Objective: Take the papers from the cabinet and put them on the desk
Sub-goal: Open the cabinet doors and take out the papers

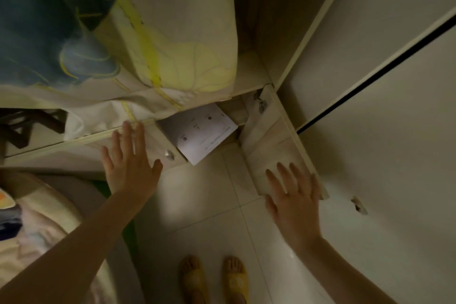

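White printed papers (pixel 203 133) lie inside a low cabinet compartment, one corner jutting out over the tiled floor. The cabinet door (pixel 276 145) to their right stands swung open. My left hand (pixel 130 163) is spread flat, fingers apart, against the closed door panel (pixel 158 140) left of the papers, beside its round knob (pixel 169 155). My right hand (pixel 294 196) is spread open against the lower edge of the open door. Neither hand touches the papers.
Folded bedding in blue, white and yellow (pixel 138 39) fills the shelf above the compartment. A tall wardrobe door (pixel 370 81) rises at right. A bed edge with fabric (pixel 37 217) is at left. My feet in yellow sandals (pixel 214 279) stand on pale floor tiles.
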Available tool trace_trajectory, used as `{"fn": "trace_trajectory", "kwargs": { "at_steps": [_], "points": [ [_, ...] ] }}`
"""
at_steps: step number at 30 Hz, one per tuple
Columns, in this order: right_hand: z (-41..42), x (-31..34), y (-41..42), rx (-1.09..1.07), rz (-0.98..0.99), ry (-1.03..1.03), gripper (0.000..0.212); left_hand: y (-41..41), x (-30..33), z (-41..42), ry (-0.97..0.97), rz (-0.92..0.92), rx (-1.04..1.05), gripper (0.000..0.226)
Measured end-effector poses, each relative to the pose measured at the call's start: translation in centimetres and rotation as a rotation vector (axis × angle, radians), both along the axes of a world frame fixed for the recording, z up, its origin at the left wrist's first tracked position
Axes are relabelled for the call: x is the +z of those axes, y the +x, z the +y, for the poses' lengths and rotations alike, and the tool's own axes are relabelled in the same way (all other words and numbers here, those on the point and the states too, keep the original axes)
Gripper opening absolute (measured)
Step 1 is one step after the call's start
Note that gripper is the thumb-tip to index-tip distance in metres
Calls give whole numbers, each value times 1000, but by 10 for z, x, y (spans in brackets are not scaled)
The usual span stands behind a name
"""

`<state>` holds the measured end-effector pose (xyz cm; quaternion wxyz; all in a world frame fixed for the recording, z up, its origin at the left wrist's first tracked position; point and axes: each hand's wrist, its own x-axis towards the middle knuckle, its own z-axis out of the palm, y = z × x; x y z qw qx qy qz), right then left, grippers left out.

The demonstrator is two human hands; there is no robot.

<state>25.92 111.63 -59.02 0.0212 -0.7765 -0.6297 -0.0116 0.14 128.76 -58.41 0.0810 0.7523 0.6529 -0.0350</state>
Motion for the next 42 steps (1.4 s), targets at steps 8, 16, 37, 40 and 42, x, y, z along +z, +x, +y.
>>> {"fn": "trace_trajectory", "kwargs": {
  "at_steps": [8, 16, 37, 40, 42],
  "points": [
    [82, -85, -71, -46, 584, -264, 54, 5, -24, -22, 157, -92, -149, 70],
    [177, -172, -36, 136, 371, -271, 55, 41, -164, -7, -100, -158, -60, 59],
    [208, -214, -10, -159, 748, -186, 72, 60, -244, 3, -187, -868, 300, 52],
    [180, -210, -10, -237, 1034, -178, 84, 51, -239, -11, -248, -995, 397, 70],
    [160, -208, -13, -247, 1122, -103, 78, 44, -234, -22, -281, -1067, 425, 78]
  ]
}}
